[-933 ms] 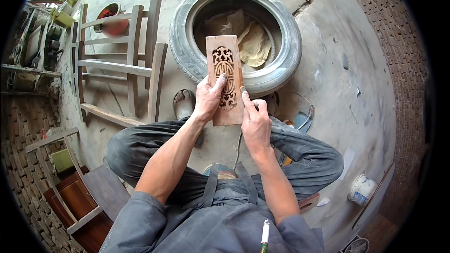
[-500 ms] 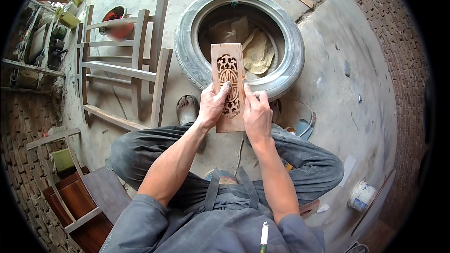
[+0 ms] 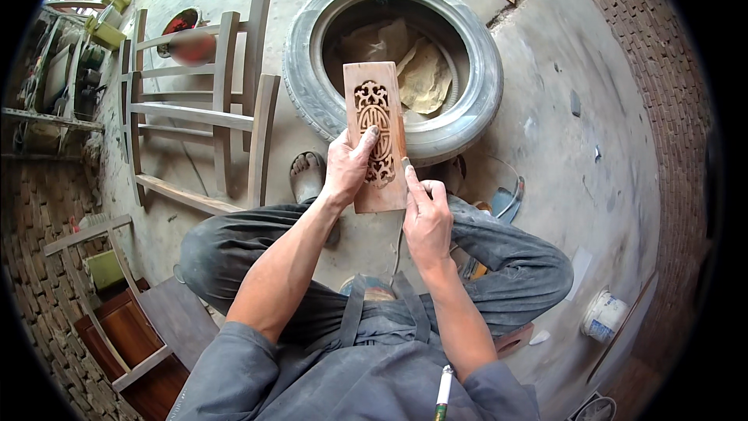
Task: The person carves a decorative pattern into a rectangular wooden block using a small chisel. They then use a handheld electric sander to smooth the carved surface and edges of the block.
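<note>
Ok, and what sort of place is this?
Probably a woodworking shop: the left hand holds a fretwork wooden panel, and an unpainted, slatted wooden frame rests beyond it to the left on a dusty-looking concrete floor.

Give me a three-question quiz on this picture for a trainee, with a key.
1. Multiple choice: on the carved wooden panel, where does the thumb of the left hand lie?
a) top edge
b) openwork carving
c) bottom edge

2. True or false: a crumpled tan sheet lies within the ring of the tire.

3. Fill in: the right hand has its index fingertip at the panel's ____ long edge.

Key: 1. b; 2. True; 3. right.
</note>
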A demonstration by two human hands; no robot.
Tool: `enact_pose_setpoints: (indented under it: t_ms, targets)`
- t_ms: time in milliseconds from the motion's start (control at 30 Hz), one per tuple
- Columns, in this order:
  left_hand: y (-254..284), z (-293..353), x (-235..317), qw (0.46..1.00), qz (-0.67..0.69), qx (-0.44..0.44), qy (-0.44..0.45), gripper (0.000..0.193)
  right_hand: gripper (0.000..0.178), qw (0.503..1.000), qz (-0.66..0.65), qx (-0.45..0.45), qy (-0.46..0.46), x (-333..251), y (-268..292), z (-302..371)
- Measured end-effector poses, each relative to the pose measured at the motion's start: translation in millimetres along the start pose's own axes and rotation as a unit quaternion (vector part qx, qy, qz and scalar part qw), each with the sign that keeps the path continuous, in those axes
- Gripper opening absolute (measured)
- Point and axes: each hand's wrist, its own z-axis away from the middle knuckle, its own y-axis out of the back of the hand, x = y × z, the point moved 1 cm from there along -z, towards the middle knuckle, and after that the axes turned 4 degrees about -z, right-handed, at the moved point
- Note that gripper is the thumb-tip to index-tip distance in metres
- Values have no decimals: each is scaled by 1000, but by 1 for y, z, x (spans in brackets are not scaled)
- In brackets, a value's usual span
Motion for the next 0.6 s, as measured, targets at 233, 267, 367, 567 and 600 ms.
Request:
enact_pose_setpoints:
  t_ms: [233,267,367,567,600]
  targets:
    - [-1,2,2,999,30,-11,10,33,41,1000,2,15,22,1,-5,-19]
    - [-1,2,1,1000,27,-11,9,33,41,1000,0,17,21,2,-6,-21]
    - [0,1,-2,1000,16,-9,6,33,41,1000,-5,21,19,4,-8,-27]
    - [-1,1,-2,1000,18,-4,4,32,42,999,-15,27,33,10,-13,-42]
    - [-2,1,-1,1000,30,-4,5,31,42,999,-16,28,36,12,-14,-44]
